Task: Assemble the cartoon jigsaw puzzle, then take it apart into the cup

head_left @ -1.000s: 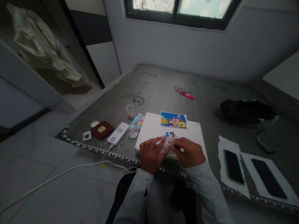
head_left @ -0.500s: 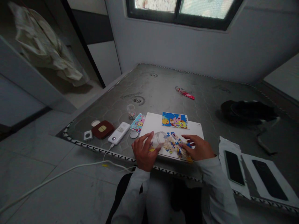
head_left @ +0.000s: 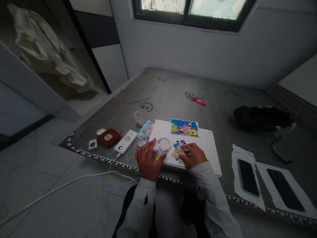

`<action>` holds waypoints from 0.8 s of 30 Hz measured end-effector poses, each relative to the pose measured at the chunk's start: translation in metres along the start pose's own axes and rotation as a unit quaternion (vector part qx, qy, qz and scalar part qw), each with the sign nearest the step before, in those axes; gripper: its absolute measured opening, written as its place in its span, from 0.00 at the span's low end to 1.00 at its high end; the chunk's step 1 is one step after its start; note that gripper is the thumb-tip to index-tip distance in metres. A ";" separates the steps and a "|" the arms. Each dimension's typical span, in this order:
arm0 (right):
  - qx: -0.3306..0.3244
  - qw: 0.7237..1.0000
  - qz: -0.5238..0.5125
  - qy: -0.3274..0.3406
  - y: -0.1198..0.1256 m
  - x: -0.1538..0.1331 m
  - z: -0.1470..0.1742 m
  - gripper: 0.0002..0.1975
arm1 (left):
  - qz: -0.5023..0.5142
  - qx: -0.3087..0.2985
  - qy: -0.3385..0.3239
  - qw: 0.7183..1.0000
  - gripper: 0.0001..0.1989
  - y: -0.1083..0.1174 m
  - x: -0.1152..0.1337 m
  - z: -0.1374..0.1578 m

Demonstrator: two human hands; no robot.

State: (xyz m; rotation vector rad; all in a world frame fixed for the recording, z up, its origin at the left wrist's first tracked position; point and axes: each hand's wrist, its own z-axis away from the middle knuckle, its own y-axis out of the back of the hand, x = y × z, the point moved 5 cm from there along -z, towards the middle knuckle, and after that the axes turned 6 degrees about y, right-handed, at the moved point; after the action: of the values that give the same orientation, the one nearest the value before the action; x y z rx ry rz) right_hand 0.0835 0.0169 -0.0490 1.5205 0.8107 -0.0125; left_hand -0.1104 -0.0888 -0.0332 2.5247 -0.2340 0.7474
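My left hand [head_left: 148,162] is wrapped round a clear plastic jar [head_left: 163,145], which lies tilted with its open mouth to the right. Some colourful pieces show inside it, partly behind my fingers. My right hand [head_left: 195,155] has its fingers curled down on a small heap of jigsaw pieces [head_left: 176,152] just right of the jar. Beneath both is a white flat box or board [head_left: 210,148]. A blue cartoon picture card [head_left: 185,128] rests on its far part.
Left of the board are a second picture card [head_left: 146,130], a round lid [head_left: 141,142], a clear cup of pieces [head_left: 139,119], a white power bank [head_left: 126,141] with cable and a brown case [head_left: 109,138]. Two phones [head_left: 248,177] lie at right, a black bag [head_left: 264,117] behind.
My right hand has moved left toward the jar, and the jigsaw heap on the board has shrunk on its right side. The jar has shifted slightly left, with pieces now visible in it.
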 end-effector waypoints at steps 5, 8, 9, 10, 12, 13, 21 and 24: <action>-0.017 1.000 -0.004 -0.004 0.006 0.002 -0.002 0.07 | 0.001 0.000 -0.002 1.000 0.31 0.000 -0.001 0.000; -0.015 1.000 -0.007 0.002 0.007 0.001 -0.003 0.06 | 0.005 -0.006 -0.002 1.000 0.30 0.000 0.000 0.000; -0.013 1.000 -0.008 0.003 0.007 0.001 -0.003 0.07 | 0.006 -0.008 -0.001 1.000 0.31 0.000 0.000 0.000; -0.011 1.000 -0.010 0.005 0.008 0.002 -0.003 0.07 | 0.006 -0.010 -0.001 1.000 0.31 -0.001 0.000 0.000; -0.005 1.000 -0.013 0.007 0.008 0.002 -0.002 0.10 | 0.006 -0.011 -0.002 1.000 0.30 -0.001 0.000 0.000; -0.003 1.000 -0.014 0.008 0.008 0.003 -0.002 0.12 | 0.006 -0.009 -0.003 1.000 0.30 0.000 0.001 0.000; 0.014 0.999 -0.019 0.021 0.010 0.007 -0.001 0.10 | 0.011 -0.006 -0.007 1.000 0.29 0.001 0.003 -0.002; 0.029 0.999 -0.006 0.017 0.011 0.011 0.001 0.17 | 0.009 -0.006 -0.006 1.000 0.29 0.001 0.003 -0.001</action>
State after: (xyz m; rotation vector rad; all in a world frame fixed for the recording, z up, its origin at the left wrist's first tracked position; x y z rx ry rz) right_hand 0.0978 0.0219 -0.0447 1.5745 0.8527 -0.0197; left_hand -0.1092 -0.0891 -0.0303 2.5200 -0.2647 0.7358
